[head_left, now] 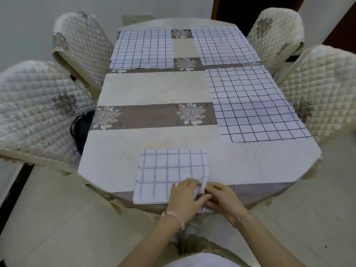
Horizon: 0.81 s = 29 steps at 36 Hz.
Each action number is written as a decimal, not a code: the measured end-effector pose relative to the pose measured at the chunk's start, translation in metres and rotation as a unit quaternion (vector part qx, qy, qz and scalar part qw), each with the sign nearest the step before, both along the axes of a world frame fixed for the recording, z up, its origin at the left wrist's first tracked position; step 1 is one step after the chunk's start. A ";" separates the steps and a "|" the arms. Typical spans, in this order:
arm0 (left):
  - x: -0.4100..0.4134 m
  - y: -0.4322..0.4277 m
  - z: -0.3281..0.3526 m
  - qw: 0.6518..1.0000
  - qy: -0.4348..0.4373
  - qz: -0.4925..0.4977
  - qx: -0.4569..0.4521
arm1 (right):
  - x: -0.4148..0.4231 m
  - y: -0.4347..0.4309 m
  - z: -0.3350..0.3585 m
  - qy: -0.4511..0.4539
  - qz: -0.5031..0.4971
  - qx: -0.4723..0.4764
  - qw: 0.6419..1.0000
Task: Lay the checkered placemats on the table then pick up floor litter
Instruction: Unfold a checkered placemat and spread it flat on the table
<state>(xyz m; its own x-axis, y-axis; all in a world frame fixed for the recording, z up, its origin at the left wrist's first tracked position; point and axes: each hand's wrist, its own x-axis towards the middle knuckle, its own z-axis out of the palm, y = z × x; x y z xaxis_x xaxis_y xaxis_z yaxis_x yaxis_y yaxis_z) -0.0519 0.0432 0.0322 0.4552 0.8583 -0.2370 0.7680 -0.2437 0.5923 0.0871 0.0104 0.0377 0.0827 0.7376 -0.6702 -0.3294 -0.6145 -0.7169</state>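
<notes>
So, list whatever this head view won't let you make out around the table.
- Folded placemat: its near right corner is covered by the left hand and right hand gripping it; layer count unclear.
- Dark object on the near left chair: mostly behind the tablecloth edge; unidentifiable.
- Floor speck: too small to call litter.
- Floor beneath the tablecloth: hidden by its overhang.

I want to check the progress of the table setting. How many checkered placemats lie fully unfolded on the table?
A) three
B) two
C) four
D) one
A. The far-left placemat, the far-right placemat and the near-right placemat lie flat. The folded placemat at the near edge is not yet opened, and the left hand and right hand pinch its corner.
</notes>
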 end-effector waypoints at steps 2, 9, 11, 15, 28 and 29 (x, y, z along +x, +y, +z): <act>0.000 0.001 0.002 0.999 -0.035 0.030 0.003 | -0.001 0.000 0.001 0.006 -0.012 0.001 1.000; -0.005 0.005 0.010 0.981 -0.137 0.122 -0.066 | -0.003 0.004 0.008 -0.001 -0.011 0.022 1.000; -0.008 0.009 0.013 0.959 -0.203 0.176 -0.093 | -0.002 0.006 0.009 -0.017 -0.002 0.029 0.999; -0.018 0.026 0.016 0.917 -0.276 0.275 -0.091 | 0.006 0.007 0.009 -0.038 0.007 0.041 0.998; -0.098 0.091 0.052 0.864 -0.341 0.368 0.047 | 0.066 0.020 0.018 -0.072 -0.140 0.103 0.982; -0.101 0.093 0.054 0.865 -0.337 0.366 0.059 | 0.070 0.023 0.020 -0.079 -0.140 0.110 0.981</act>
